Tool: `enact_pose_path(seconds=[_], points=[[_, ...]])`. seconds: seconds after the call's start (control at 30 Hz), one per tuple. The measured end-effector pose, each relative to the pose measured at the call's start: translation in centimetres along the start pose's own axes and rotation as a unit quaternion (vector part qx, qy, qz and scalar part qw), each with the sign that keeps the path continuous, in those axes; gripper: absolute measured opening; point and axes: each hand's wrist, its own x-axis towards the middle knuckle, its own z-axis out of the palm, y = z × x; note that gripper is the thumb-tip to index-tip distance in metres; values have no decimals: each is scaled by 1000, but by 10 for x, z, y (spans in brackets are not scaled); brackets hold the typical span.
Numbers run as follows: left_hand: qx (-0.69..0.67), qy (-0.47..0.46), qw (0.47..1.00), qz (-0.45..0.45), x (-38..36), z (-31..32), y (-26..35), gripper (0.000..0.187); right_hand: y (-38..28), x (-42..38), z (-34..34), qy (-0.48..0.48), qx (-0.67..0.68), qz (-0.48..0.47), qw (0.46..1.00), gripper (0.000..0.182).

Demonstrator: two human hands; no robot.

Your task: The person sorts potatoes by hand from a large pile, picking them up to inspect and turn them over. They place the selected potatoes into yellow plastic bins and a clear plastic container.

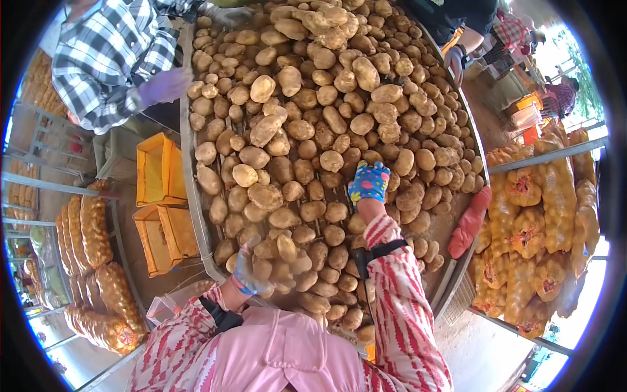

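A wide heap of brown potatoes [331, 161] covers the sorting table in front of me. My right hand [369, 182], in a blue glove with coloured dots, is down among them near the middle. Its fingers are curled, and whatever lies under them is hidden. At the near left edge, my left hand [247, 269] is smeared by motion, so its fingers cannot be made out. Blurred potatoes [285, 264] lie right beside it.
The table has a metal rim [189, 153]. Yellow crates [160, 171] stand to the left, and a red cloth-like item [470, 222] lies at the right edge. Filled net sacks [522, 242] are stacked at right. A co-worker's purple-gloved hand [164, 86] is at the upper left.
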Motion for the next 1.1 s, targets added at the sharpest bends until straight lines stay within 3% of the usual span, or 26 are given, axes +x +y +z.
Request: enact_pose_path(seconds=[0.03,0.07,0.1,0.13,0.17,0.2,0.23,0.3,0.37,0.47,0.53,0.57,0.6,0.67,0.7,0.73,0.77,0.8,0.87,0.93,0.97,1.0,1.07,1.1], points=[[-318,-81,943,-46,4,-10,-11,64,9,-7,3,39,83,-4,996,52],[-600,-155,780,-86,6,-19,-17,64,14,-15,7,79,165,-9,983,53],[-602,-156,779,-81,6,-24,-19,64,18,-31,-12,61,292,12,954,52],[-605,-91,787,-85,4,-27,-23,65,18,-41,-8,58,289,8,956,52],[-606,-25,790,-95,-1,-27,-27,66,20,-57,-3,-7,632,19,774,53],[-565,-40,819,-90,-2,-27,-24,66,24,-73,-1,-63,879,36,471,55],[-549,-16,833,-68,-4,-31,-33,66,24,-84,-2,-59,878,41,474,55],[-533,5,845,-42,-2,-30,-37,66,13,-101,-25,-138,964,-82,210,54],[-592,-94,798,-66,1,-25,-25,66,7,-111,-32,-147,968,-74,191,54],[-608,-96,784,-77,4,-27,-24,67,10,-100,-23,-167,967,-72,178,49],[-590,-82,800,-69,2,-29,-25,65,11,-67,26,-212,967,-126,56,43],[-570,-69,816,-67,1,-31,-25,62,6,-62,-10,-118,915,123,366,43],[-570,-67,817,-64,1,-29,-23,62,-6,-52,-28,-121,915,120,366,43],[-606,-51,793,-46,3,-22,-18,56,-29,-30,-50,105,719,3,687,41],[-605,-49,793,-43,4,-21,-17,56,-36,-11,-40,218,536,-73,813,40],[-594,-45,802,-45,4,-20,-16,54,-43,4,-31,317,316,-145,882,40],[-583,-40,810,-46,3,-20,-16,53,-44,6,-37,100,218,-153,959,41],[-571,-34,819,-47,1,-22,-16,52,-41,5,-48,102,219,-158,957,41],[-550,11,833,-59,-1,-37,-39,52,-28,-1,-63,-165,152,-182,957,37],[-391,109,914,-25,-6,-46,-57,53,-5,-14,-40,-184,80,-248,948,31],[-337,96,936,31,-9,-35,-38,53,-3,-33,-73,-144,77,-161,973,28],[-341,93,935,29,-8,-33,-36,53,-1,-33,-67,-147,73,-159,974,28],[-538,80,838,-47,-7,-34,-34,52,3,-31,-54,45,143,-121,981,28],[-404,50,913,-5,-6,-33,-31,54,-6,-28,-67,50,201,-151,967,30]])
